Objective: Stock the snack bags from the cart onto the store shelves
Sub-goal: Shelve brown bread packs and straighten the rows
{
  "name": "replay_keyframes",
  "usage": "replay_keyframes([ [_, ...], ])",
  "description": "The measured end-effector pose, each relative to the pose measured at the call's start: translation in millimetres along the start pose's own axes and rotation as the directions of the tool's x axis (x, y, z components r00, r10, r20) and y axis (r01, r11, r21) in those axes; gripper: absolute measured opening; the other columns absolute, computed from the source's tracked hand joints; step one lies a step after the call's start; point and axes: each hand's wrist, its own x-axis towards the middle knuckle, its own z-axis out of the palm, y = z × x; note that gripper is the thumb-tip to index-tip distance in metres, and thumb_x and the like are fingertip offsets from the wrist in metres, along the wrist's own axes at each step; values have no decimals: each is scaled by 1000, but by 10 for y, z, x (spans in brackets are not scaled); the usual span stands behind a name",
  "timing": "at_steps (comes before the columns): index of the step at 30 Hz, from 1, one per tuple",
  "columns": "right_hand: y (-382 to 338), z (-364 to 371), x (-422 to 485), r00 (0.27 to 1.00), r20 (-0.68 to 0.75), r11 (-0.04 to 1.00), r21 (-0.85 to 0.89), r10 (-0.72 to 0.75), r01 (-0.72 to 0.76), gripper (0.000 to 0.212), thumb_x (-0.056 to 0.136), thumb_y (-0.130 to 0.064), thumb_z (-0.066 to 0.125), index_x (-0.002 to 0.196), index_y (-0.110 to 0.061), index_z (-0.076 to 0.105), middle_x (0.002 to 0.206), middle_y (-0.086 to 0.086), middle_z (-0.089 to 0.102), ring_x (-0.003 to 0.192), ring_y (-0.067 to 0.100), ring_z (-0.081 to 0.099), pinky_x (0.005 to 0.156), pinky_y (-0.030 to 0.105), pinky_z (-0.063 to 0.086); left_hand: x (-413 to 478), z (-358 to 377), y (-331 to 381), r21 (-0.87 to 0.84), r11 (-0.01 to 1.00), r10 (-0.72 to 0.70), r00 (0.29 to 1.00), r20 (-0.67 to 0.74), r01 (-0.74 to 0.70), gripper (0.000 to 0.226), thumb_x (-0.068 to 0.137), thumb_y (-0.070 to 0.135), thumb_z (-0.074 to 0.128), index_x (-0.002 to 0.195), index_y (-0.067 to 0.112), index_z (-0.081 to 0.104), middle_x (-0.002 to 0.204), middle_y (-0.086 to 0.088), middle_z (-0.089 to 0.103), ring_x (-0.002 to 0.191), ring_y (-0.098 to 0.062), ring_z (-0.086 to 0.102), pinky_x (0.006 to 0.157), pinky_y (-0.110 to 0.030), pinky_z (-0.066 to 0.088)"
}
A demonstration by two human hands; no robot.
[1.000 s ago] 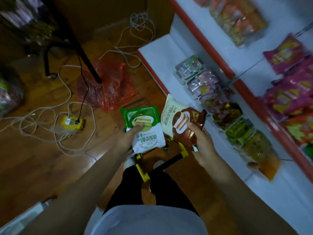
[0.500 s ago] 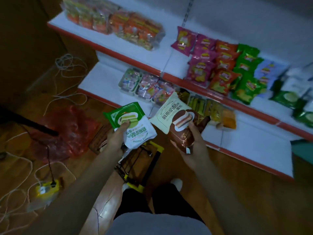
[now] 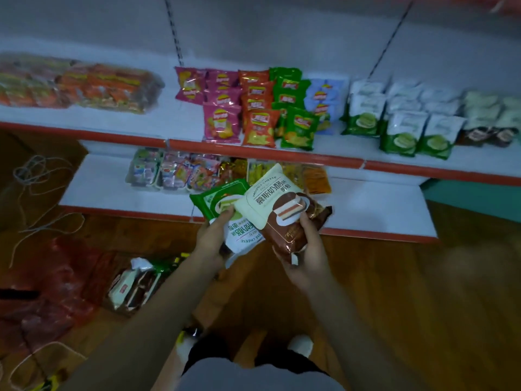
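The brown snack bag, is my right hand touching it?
Touching. The head view shows the right hand gripping the brown snack bag, with the thumb lying across the bag's front and the palm under its lower end.

a green-and-white snack bag (image 3: pixel 210 200) sits pinched in the left grip (image 3: pixel 211 238), tilted, with its green end toward 11 o'clock. a cream-and-brown snack bag (image 3: pixel 277 213) lies in the right grip (image 3: pixel 306 258) and overlaps the green bag's 3 o'clock edge. both hang in front of the lower shelf (image 3: pixel 380 213). at 8 o'clock from them the blurred cart (image 3: pixel 125 309) stands on the floor, holding more bags.
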Motion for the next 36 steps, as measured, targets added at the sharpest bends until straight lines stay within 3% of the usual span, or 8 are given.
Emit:
replay_keyframes([
  [2, -240, -291, -24, 998, 61, 999, -35, -7, 9, 26, 89, -30, 55, 110, -17, 63, 97, 8, 75, 87, 21, 72, 70, 32, 57, -29, 296, -235, 1, 1000, -25, 999, 33, 25, 85, 51, 35, 87, 125, 9, 56, 112, -23, 67, 98, -43, 66, 83, -60, 52],
  [6, -734, -933, 6, 995, 49, 995, -50, -89, 92, 56, 75, -26, 67, 129, -14, 55, 119, 13, 67, 112, 30, 62, 99, 47, 47, -87, 914, -609, 32, 999, -28, 996, 90, 25, 59, 72, 31, 72, 123, 6, 57, 112, -23, 67, 97, -39, 67, 67, -50, 58],
  [12, -1463, -1623, -111, 980, 65, 972, -129, -188, 195, 95, 50, -24, 92, 135, -17, 49, 128, 14, 61, 116, 34, 60, 92, 52, 51, -115, 1766, -964, 125, 992, -30, 986, 165, 9, 74, 61, 31, 78, 127, 6, 53, 112, -24, 66, 96, -41, 67, 63, -47, 56],
  [19, -2084, -2174, -268, 950, 84, 949, -74, -300, 307, 79, 59, -14, 84, 131, -12, 53, 124, 14, 64, 110, 30, 64, 78, 44, 57, 8, 2609, -1240, 252, 968, -92, 957, 276, 20, 116, 44, 34, 91, 143, 14, 34, 120, -23, 63, 100, -43, 65, 71, -54, 54],
  [23, -2323, -2345, -235, 956, -5, 955, 35, -293, 293, 88, 53, -32, 90, 131, -15, 54, 125, 13, 64, 110, 30, 64, 72, 43, 57, 106, 3038, -1415, 285, 958, -119, 950, 288, 33, 82, 69, 34, 80, 138, 10, 42, 115, -23, 65, 97, -41, 67, 71, -55, 56],
  [30, -2927, -2464, 86, 923, -139, 896, 225, -360, 383, 61, 78, -20, 62, 137, -13, 48, 127, 15, 62, 113, 30, 61, 68, 37, 59, 440, 3833, -1492, 288, 955, -186, 904, 386, 73, 47, 86, 29, 64, 126, 6, 57, 122, -23, 62, 106, -41, 63, 74, -56, 56],
  [33, -3198, -2383, 300, 921, -95, 860, 331, -378, 387, 77, 64, -15, 81, 134, -11, 50, 127, 17, 62, 107, 30, 65, 69, 38, 59, 692, 4210, -1514, 289, 955, -184, 900, 394, 69, 85, 63, 39, 83, 135, 10, 49, 127, -21, 59, 109, -40, 62, 85, -59, 51],
  [36, -3403, -2244, 528, 925, -93, 863, 336, -370, 378, 59, 74, -13, 67, 131, -11, 53, 125, 16, 63, 99, 26, 69, 68, 36, 59, 988, 4547, -1624, 360, 929, -210, 922, 326, 85, 113, 45, 48, 91, 141, 19, 39, 128, -17, 60, 106, -39, 64, 86, -58, 52],
])
